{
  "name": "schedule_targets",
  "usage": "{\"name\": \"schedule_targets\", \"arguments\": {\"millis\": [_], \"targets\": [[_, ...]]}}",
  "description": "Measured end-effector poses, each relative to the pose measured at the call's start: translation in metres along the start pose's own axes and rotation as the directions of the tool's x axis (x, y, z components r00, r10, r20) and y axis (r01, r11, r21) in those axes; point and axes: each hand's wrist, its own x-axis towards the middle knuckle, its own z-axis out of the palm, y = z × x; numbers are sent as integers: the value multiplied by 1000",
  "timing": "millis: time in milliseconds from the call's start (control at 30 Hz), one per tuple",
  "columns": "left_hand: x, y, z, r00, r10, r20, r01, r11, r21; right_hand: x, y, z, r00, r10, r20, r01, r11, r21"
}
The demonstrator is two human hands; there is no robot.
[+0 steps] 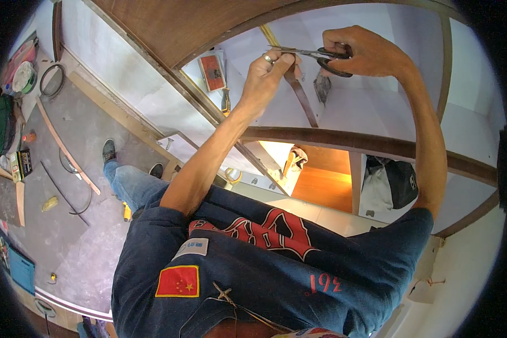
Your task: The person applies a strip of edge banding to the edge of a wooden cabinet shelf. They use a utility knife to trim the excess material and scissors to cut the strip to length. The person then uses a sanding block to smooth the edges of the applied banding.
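Observation:
My right hand (372, 52) grips a pair of scissors (337, 66) by the black handles. The metal blades point left and cross just above the fingertips of my left hand (266, 79). Between thumb and fingers, that hand pinches a thin brown strip (303, 97), which hangs down toward the cabinet's front rail. A gold-coloured strip (269, 35) shows beyond the blades; I cannot tell whether it is the same piece. Both arms reach into an upper compartment of the cabinet (372, 107) with pale inner walls. The spot where blades and strip meet is partly hidden by my fingers.
Beside my left forearm lie a red-covered flat item (212, 73) and a yellow-and-black-handled screwdriver (225, 102). A dark wooden rail (349, 137) crosses below my hands. Lower down sits a black-and-white bag (391, 183). On the floor are a long wooden strip (67, 147) and a blue case (21, 270).

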Motion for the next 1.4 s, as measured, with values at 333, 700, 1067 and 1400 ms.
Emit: {"name": "schedule_targets", "arguments": {"millis": [333,700,1067,1400], "targets": [[4,0,-3,1000,-7,14,7,1000,5,5,0,-5,998,57,5,-58,998,35],[28,-26,-39,944,288,-160,-172,846,505,-28,33,75,885,279,-373,-115,907,404],[42,-25,-47,847,519,-113,-122,398,909,-30,42,197,657,543,-523,74,644,762],[44,-23,-46,918,281,-279,-33,756,653,-8,51,223,654,600,-461,56,569,820]]}}
